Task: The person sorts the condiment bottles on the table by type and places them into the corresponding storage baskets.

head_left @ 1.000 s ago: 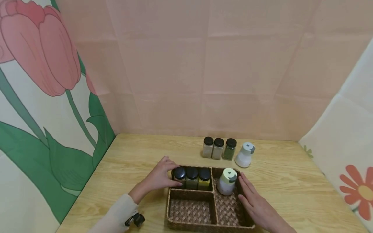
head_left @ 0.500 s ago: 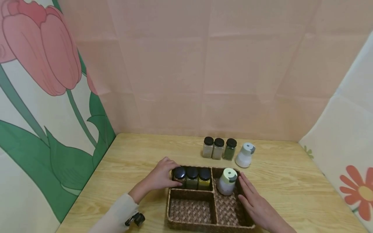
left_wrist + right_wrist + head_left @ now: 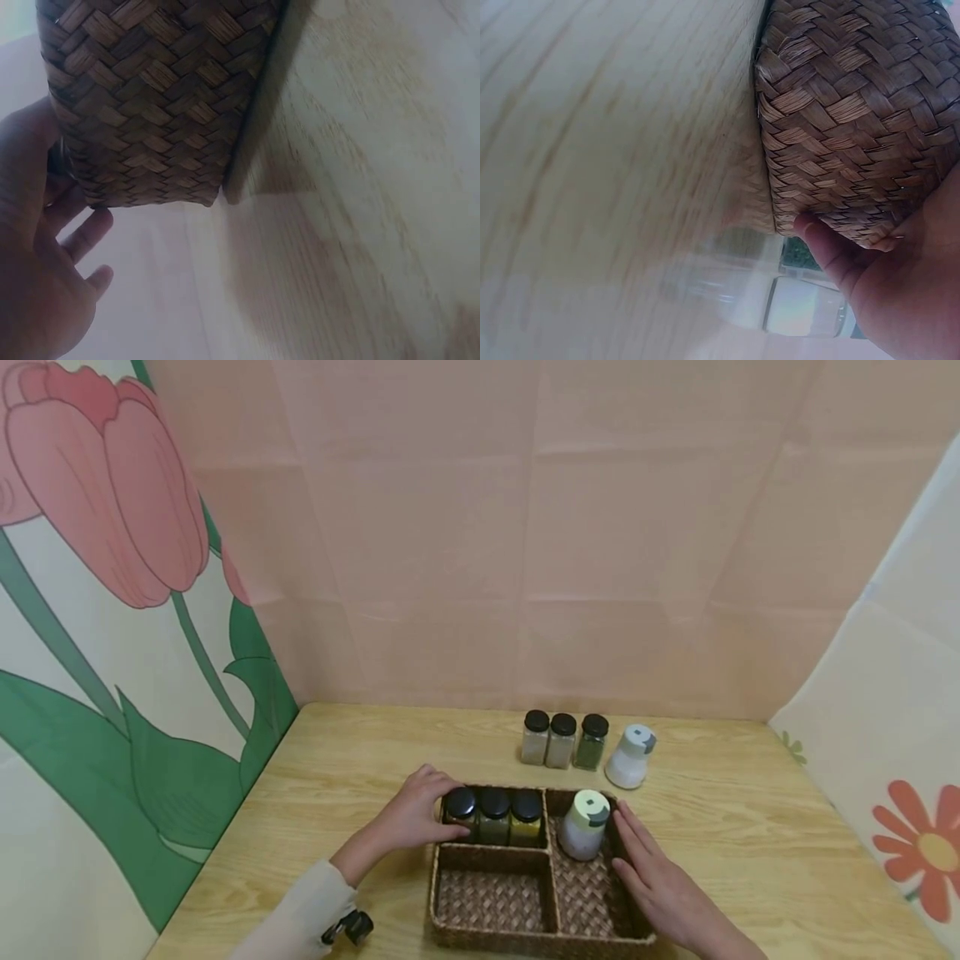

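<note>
A brown woven basket (image 3: 495, 938) with three compartments stands on the table. My left hand (image 3: 408, 810) grips its back left corner, thumb over the rim beside the nearest black-lidded jar (image 3: 461, 804); in the left wrist view its fingers (image 3: 88, 234) wrap the far end of the woven wall. My right hand (image 3: 663, 889) holds the right wall, thumb over the rim and fingers stretched along the side. Two more dark-lidded jars (image 3: 494, 817) fill the back left compartment. A white shaker with a pale green top (image 3: 585, 825) stands in the right compartment.
Behind the basket, two jars of pale contents (image 3: 535, 739), a jar of green contents (image 3: 591, 742) and a second white shaker (image 3: 631, 757) stand in a row on the wooden table (image 3: 360, 735). A pink cloth (image 3: 450, 568) hangs at the table's back edge.
</note>
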`<state>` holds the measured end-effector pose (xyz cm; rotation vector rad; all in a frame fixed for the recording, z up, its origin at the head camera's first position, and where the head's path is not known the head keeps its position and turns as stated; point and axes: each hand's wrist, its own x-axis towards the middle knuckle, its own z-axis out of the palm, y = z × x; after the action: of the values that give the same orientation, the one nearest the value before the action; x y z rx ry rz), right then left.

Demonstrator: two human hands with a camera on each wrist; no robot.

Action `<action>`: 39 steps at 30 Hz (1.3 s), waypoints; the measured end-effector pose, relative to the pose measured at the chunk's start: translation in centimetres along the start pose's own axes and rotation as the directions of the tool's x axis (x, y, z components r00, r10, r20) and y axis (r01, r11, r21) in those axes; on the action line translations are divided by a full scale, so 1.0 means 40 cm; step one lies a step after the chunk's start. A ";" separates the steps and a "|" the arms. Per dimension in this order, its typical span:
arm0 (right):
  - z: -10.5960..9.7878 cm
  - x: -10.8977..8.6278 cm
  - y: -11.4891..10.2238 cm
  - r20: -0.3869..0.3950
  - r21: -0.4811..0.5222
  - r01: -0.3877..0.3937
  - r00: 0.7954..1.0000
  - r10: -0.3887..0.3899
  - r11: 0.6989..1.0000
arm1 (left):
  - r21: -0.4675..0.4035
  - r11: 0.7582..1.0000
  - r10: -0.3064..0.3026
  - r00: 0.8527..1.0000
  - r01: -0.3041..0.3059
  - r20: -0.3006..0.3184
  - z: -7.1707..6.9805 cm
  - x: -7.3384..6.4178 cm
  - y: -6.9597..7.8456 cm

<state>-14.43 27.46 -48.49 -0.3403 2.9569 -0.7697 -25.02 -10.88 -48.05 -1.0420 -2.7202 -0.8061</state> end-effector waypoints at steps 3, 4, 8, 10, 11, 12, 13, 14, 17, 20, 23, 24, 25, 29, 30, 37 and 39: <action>0.000 0.000 0.000 -0.005 -0.010 0.009 1.000 -0.009 1.000 | -0.007 1.000 -0.020 1.000 0.020 0.005 -0.001 -0.003 0.002; 0.000 -0.001 0.001 -0.005 -0.011 0.011 1.000 -0.011 1.000 | -0.010 1.000 -0.028 1.000 0.028 0.005 -0.001 -0.004 0.003; -0.002 -0.001 0.002 -0.003 -0.008 0.016 1.000 -0.016 1.000 | -0.032 0.998 -0.055 0.998 0.055 0.006 -0.004 -0.006 0.003; -0.002 -0.001 0.002 0.000 -0.003 0.014 1.000 -0.014 1.000 | -0.034 0.998 -0.061 0.998 0.061 0.005 -0.006 -0.007 0.003; -0.003 -0.001 0.001 0.003 -0.001 0.013 1.000 -0.013 1.000 | -0.031 0.998 -0.063 0.998 0.063 0.005 -0.007 -0.007 0.002; -0.003 -0.001 0.001 0.005 0.002 0.012 1.000 -0.012 1.000 | -0.026 0.998 -0.063 0.998 0.063 0.006 -0.007 -0.007 0.002; -0.003 -0.001 0.001 0.008 0.003 0.010 1.000 -0.010 1.000 | -0.023 0.998 -0.063 0.998 0.063 0.006 -0.008 -0.007 0.001; -0.003 -0.001 0.001 0.010 0.004 0.008 1.000 -0.008 1.000 | -0.019 0.998 -0.064 0.998 0.064 0.007 -0.008 -0.007 0.000; -0.003 0.000 0.000 0.017 0.010 0.004 1.000 -0.005 1.000 | -0.020 0.998 -0.066 0.998 0.066 0.012 -0.009 -0.007 -0.001; -0.004 0.002 0.001 0.016 0.010 0.003 1.000 -0.003 1.000 | -0.027 0.997 -0.070 0.997 0.071 0.013 -0.008 -0.008 -0.003; -0.004 0.003 0.001 0.015 0.008 0.003 1.000 -0.003 1.000 | -0.034 0.997 -0.068 0.998 0.069 0.013 -0.008 -0.008 -0.005; -0.003 0.003 0.002 0.015 0.008 0.003 1.000 -0.003 1.000 | -0.036 0.997 -0.068 0.998 0.068 0.014 -0.007 -0.008 -0.005; -0.003 0.003 0.003 0.014 0.008 0.003 1.000 -0.003 1.000 | -0.040 0.997 -0.065 0.998 0.066 0.014 -0.007 -0.007 -0.005; -0.001 0.003 0.005 0.016 0.014 0.000 1.000 0.000 1.000 | -0.054 0.996 -0.065 0.998 0.066 0.019 -0.007 -0.008 -0.006; -0.001 0.003 0.005 0.015 0.016 0.000 1.000 0.000 1.000 | -0.061 0.996 -0.065 0.998 0.066 0.021 -0.008 -0.008 -0.004; -0.002 0.002 0.006 0.014 0.022 0.004 1.000 -0.004 1.000 | -0.099 0.993 -0.066 0.997 0.069 0.025 -0.011 -0.014 0.000; -0.002 0.001 0.005 0.011 0.019 0.008 1.000 -0.009 1.000 | -0.107 0.991 -0.078 0.996 0.081 0.034 -0.013 -0.016 0.001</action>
<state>-14.54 27.65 -48.53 -0.3548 2.9382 -0.7936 -24.54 -11.48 -47.79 -0.9786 -2.7868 -0.9687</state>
